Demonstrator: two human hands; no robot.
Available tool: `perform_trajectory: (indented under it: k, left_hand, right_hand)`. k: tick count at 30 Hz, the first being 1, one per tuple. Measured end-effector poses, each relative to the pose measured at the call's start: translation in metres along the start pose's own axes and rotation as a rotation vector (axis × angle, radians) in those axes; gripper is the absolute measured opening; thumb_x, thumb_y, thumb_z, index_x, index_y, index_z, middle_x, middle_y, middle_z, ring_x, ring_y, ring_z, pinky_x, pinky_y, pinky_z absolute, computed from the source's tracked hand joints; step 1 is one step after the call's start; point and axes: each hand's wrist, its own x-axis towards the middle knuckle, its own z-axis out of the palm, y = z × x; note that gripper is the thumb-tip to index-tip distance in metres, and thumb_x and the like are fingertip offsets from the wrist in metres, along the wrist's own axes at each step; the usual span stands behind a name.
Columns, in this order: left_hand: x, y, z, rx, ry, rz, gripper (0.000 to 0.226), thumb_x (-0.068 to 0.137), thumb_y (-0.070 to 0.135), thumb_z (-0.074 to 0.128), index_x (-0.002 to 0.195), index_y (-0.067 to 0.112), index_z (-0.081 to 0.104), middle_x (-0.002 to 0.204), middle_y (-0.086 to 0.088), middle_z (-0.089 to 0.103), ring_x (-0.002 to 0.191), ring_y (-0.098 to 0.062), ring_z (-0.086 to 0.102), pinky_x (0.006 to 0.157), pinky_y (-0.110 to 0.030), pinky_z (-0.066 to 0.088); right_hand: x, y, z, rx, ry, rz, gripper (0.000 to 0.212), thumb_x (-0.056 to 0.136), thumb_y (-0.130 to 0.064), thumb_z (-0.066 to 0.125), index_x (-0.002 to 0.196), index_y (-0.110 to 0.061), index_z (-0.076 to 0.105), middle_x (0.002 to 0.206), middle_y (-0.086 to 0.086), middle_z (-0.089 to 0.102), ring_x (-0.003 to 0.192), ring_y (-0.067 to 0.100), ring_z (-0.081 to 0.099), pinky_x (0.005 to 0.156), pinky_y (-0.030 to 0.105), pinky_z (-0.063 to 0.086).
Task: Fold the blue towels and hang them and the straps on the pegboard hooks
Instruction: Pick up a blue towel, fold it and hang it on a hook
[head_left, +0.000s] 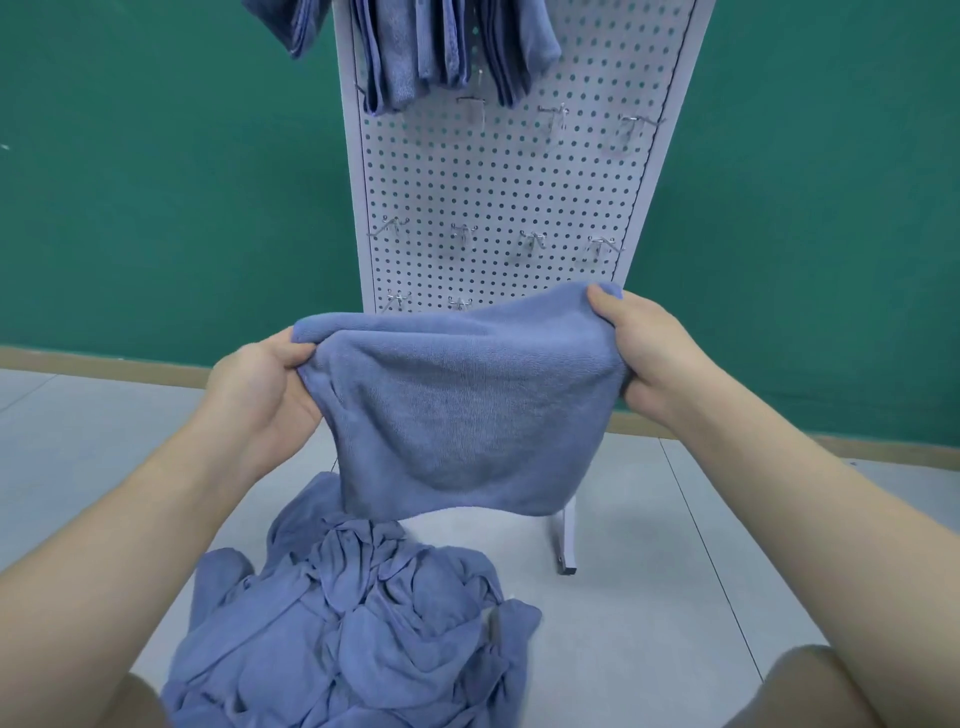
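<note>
The white pegboard (498, 171) stands upright on the grey floor (675, 571) against the green wall (156, 182), and its top is cut off, so I can't see how the folded towels (415, 57) already up there sit on their hooks, or how many there are. Below, right in front of the person, a heap of blue towels (353, 623) lies crumpled on the floor, running out of the bottom edge; whether any straps are buried in it I can't make out, since I see none anywhere. Held up between heap and board is the doubled towel (467, 410), folded edge on top, its loose lower edge hanging just above the pile. The left hand (260, 384) pinches the left end with curled fingers and the right hand (634, 348) grips the right end, thumb on top. To my eye the layers look uneven at the left corner, so the next fold could come out skewed, and if either pinch slackens the back layer may slide free and the fold drop open onto the heap. The towel hides part of the bottom row of hooks (400, 300), and the free hooks (530, 241) are thin, glinting wire, hard to read. Reaching in for a low one, the person could snag the cloth on a neighbouring hook.
</note>
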Motion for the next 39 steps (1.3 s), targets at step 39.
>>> perform_trajectory:
  k: [39]
  left_hand:
    - [-0.012,0.007,0.000,0.264,0.285,0.606,0.029,0.098,0.028,0.065,0.085,0.003,0.066,0.083,-0.006,0.054,0.078,-0.018,0.047,0.074,-0.033,0.043]
  right_hand:
    - [0.016,0.006,-0.011,0.087,-0.022,-0.169,0.027,0.107,-0.028,0.056,0.100,-0.009,0.074,0.095,0.002,0.078,0.079,0.011,0.072,0.068,0.024,0.055]
